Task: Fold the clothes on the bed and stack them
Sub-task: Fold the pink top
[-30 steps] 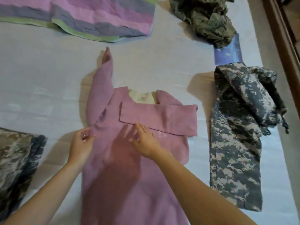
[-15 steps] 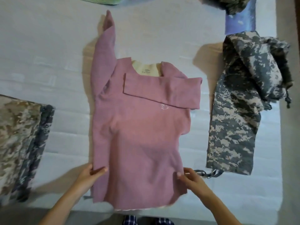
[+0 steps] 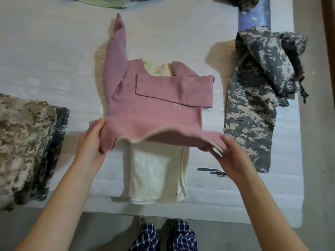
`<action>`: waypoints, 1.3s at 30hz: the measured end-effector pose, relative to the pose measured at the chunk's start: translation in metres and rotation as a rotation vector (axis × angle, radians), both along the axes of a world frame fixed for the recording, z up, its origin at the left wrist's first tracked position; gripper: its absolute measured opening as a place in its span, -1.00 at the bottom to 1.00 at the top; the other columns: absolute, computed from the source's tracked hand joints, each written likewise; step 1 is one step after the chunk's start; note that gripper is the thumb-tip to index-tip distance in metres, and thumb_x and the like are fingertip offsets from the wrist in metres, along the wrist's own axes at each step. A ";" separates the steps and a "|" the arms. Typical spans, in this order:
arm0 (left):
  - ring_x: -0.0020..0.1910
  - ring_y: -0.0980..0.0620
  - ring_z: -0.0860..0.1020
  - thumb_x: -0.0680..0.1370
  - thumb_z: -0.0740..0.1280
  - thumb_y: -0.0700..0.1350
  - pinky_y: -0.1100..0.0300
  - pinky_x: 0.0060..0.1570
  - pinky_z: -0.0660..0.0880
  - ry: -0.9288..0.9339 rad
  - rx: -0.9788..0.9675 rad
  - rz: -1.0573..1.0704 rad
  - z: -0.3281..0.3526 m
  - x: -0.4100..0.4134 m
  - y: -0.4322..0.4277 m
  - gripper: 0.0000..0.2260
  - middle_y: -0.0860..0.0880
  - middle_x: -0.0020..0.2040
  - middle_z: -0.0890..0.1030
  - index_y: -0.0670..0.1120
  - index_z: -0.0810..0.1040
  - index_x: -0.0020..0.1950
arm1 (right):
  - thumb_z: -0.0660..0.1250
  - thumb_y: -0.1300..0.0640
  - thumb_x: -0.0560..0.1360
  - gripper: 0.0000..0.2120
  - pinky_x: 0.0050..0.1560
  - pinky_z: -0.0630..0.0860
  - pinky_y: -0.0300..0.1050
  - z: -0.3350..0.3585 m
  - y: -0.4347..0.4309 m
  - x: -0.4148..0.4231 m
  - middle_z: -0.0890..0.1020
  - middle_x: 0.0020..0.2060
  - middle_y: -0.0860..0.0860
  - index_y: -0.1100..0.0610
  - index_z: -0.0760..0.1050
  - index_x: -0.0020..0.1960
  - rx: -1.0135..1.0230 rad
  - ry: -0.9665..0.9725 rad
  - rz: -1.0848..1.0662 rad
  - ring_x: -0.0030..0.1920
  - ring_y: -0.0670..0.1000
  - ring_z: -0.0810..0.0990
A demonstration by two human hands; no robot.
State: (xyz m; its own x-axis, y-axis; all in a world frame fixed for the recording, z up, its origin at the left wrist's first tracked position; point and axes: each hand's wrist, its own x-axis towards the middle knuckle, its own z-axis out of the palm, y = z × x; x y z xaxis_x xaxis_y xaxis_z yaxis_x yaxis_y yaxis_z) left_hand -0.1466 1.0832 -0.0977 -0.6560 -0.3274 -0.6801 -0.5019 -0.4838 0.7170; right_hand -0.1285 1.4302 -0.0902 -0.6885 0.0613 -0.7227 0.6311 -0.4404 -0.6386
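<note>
A pink long-sleeved top (image 3: 155, 113) lies on the white bed (image 3: 54, 66). One sleeve is folded across its chest; the other sleeve points up and away. My left hand (image 3: 92, 142) grips the hem's left corner and my right hand (image 3: 230, 156) grips the right corner. Both hold the front hem lifted off the bed, so the cream fleece lining (image 3: 152, 173) shows beneath it.
A folded tan camouflage garment (image 3: 27, 145) lies at the left. A crumpled grey camouflage garment (image 3: 257, 105) lies at the right, with a blue item (image 3: 253, 17) beyond it. A striped cloth (image 3: 108, 1) sits at the far edge. The bed's near edge is just below the top.
Both hands went from the top's chest down to its hem corners. They have since raised the hem toward the chest, baring the cream lining.
</note>
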 end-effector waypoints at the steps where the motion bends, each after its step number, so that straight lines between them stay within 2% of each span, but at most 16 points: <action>1: -0.02 0.16 0.59 0.62 0.20 -0.06 0.33 -0.08 0.51 0.015 -0.046 -0.023 -0.005 -0.016 0.005 -0.84 0.04 0.01 0.65 -0.02 0.56 0.08 | 0.22 0.08 0.55 -0.73 0.13 0.55 0.01 -0.005 0.000 -0.014 0.60 0.06 0.14 0.21 0.45 0.17 0.000 -0.004 -0.016 0.03 0.05 0.61; 4: 0.21 0.01 0.48 0.63 0.17 -0.01 0.18 0.06 0.38 -0.099 -0.237 -0.193 -0.050 -0.014 0.012 -0.78 -0.05 0.18 0.56 -0.02 0.47 0.22 | 0.17 -0.04 0.59 -0.69 0.20 0.48 0.10 -0.033 -0.004 -0.020 0.54 0.21 0.16 0.15 0.34 0.20 0.199 -0.147 0.140 0.13 0.10 0.55; 7: 0.18 -0.12 0.48 0.54 0.34 -0.03 0.06 0.13 0.37 -0.302 -0.422 -0.369 -0.094 0.044 0.022 -0.54 -0.21 0.23 0.52 -0.19 0.39 0.37 | 0.32 -0.16 0.46 -0.38 0.11 0.48 0.03 -0.062 -0.018 0.022 0.48 0.24 0.10 0.15 0.24 0.37 0.391 -0.331 0.441 0.15 0.08 0.50; 11: 0.06 -0.07 0.58 0.34 0.52 0.02 -0.03 0.11 0.51 -0.361 -0.243 -0.433 -0.123 0.109 0.037 -0.39 -0.12 0.16 0.59 -0.16 0.42 0.30 | 0.48 -0.19 0.31 -0.19 -0.12 0.50 -0.22 -0.091 -0.054 0.068 0.52 0.15 0.02 0.05 0.17 0.39 0.318 -0.317 0.595 0.03 -0.05 0.56; 13: 0.06 -0.05 0.62 0.20 0.54 0.13 0.01 -0.02 0.56 -0.358 -0.139 -0.439 -0.128 0.114 0.039 -0.28 -0.05 0.11 0.64 -0.09 0.45 0.28 | 0.54 -0.14 0.27 -0.16 0.01 0.54 -0.15 -0.109 -0.071 0.074 0.49 0.19 0.02 0.05 0.15 0.37 0.322 -0.249 0.537 0.10 -0.01 0.54; 15: 0.00 0.00 0.65 0.13 0.55 0.15 0.12 -0.15 0.56 -0.388 -0.037 -0.481 -0.126 0.108 0.042 -0.27 -0.01 0.04 0.68 -0.03 0.48 0.24 | 0.56 -0.09 0.26 -0.18 0.13 0.52 -0.07 -0.115 -0.085 0.072 0.47 0.22 -0.01 0.07 0.18 0.34 0.286 -0.222 0.480 0.16 0.02 0.51; 17: -0.02 -0.03 0.66 0.11 0.56 0.13 0.10 -0.12 0.56 -0.441 0.087 -0.527 -0.115 0.108 0.048 -0.30 -0.04 0.02 0.69 -0.03 0.53 0.20 | 0.54 -0.01 0.31 -0.30 0.09 0.56 -0.08 -0.109 -0.091 0.076 0.55 0.19 -0.02 0.10 0.30 0.34 0.141 -0.214 0.462 0.13 -0.01 0.58; 19: -0.01 -0.09 0.67 0.15 0.55 0.10 0.04 -0.05 0.56 -0.492 0.154 -0.549 -0.093 0.117 0.056 -0.38 -0.10 0.02 0.69 -0.06 0.57 0.17 | 0.51 0.03 0.35 -0.44 0.07 0.59 -0.09 -0.092 -0.084 0.088 0.64 0.11 -0.02 0.08 0.43 0.30 -0.009 -0.236 0.466 0.07 -0.02 0.63; 21: -0.06 -0.10 0.68 0.23 0.51 -0.01 0.06 -0.16 0.59 -0.530 0.194 -0.519 -0.066 0.138 0.067 -0.49 -0.14 0.00 0.69 -0.12 0.58 0.14 | 0.50 0.07 0.35 -0.50 0.16 0.55 0.02 -0.069 -0.067 0.113 0.66 0.09 -0.01 0.07 0.47 0.25 -0.068 -0.279 0.458 0.08 0.02 0.64; 25: -0.17 -0.14 0.68 0.32 0.42 -0.27 0.06 -0.25 0.58 -0.594 0.276 -0.517 -0.020 0.185 0.118 -0.65 -0.22 -0.09 0.69 -0.21 0.57 0.10 | 0.40 0.29 0.42 -0.62 0.23 0.48 0.13 -0.026 -0.017 0.177 0.67 0.07 0.12 0.18 0.51 0.23 -0.062 -0.393 0.360 0.11 0.13 0.63; 28: -0.25 -0.11 0.68 0.31 0.36 -0.47 0.16 -0.40 0.58 -0.522 0.412 -0.548 -0.001 0.203 0.166 -0.67 -0.25 -0.15 0.69 -0.26 0.57 0.04 | 0.40 0.36 0.41 -0.58 0.33 0.38 0.15 0.003 0.033 0.214 0.66 0.09 0.10 0.21 0.50 0.26 0.058 -0.387 0.340 0.18 0.10 0.59; 31: -0.12 -0.15 0.68 0.16 0.56 -0.42 0.16 -0.30 0.59 -0.454 0.537 -0.590 0.007 0.202 0.219 -0.54 -0.28 -0.05 0.67 -0.26 0.61 0.03 | 0.49 0.34 0.32 -0.60 0.16 0.51 -0.01 0.022 0.087 0.221 0.71 -0.03 -0.01 0.17 0.57 0.13 0.249 -0.352 0.282 0.06 -0.07 0.64; 33: -0.08 -0.07 0.68 0.04 0.61 -0.21 0.17 -0.22 0.59 -0.418 0.451 -0.659 0.000 0.190 0.249 -0.37 -0.17 -0.05 0.70 -0.21 0.59 0.08 | 0.56 0.23 0.25 -0.67 -0.10 0.58 -0.19 0.024 0.120 0.211 0.72 -0.09 -0.04 0.12 0.63 0.00 0.287 -0.291 0.269 -0.04 -0.11 0.67; 34: -0.08 0.01 0.68 0.05 0.62 -0.12 0.23 -0.21 0.57 -0.391 0.381 -0.712 -0.006 0.181 0.263 -0.34 -0.06 -0.06 0.71 -0.15 0.57 0.12 | 0.57 0.21 0.25 -0.66 -0.15 0.60 -0.18 0.018 0.135 0.202 0.71 -0.06 0.02 0.13 0.63 0.01 0.275 -0.265 0.273 -0.02 -0.03 0.68; 37: 0.02 0.17 0.60 0.35 0.52 -0.03 0.31 -0.10 0.52 -0.292 0.170 -0.898 -0.032 0.149 0.288 -0.50 0.18 0.05 0.62 0.06 0.44 0.23 | 0.49 0.20 0.33 -0.61 -0.15 0.62 -0.11 -0.020 0.163 0.168 0.67 0.04 0.12 0.15 0.54 0.14 0.381 -0.296 0.291 -0.01 0.08 0.67; 39: 0.11 0.15 0.50 0.49 0.41 -0.09 0.28 0.03 0.44 -0.252 -0.102 -0.980 -0.054 0.130 0.282 -0.54 0.13 0.17 0.52 0.07 0.36 0.34 | 0.45 0.27 0.41 -0.58 -0.10 0.58 -0.03 -0.050 0.170 0.144 0.61 0.10 0.18 0.24 0.42 0.22 0.569 -0.399 0.330 0.02 0.12 0.63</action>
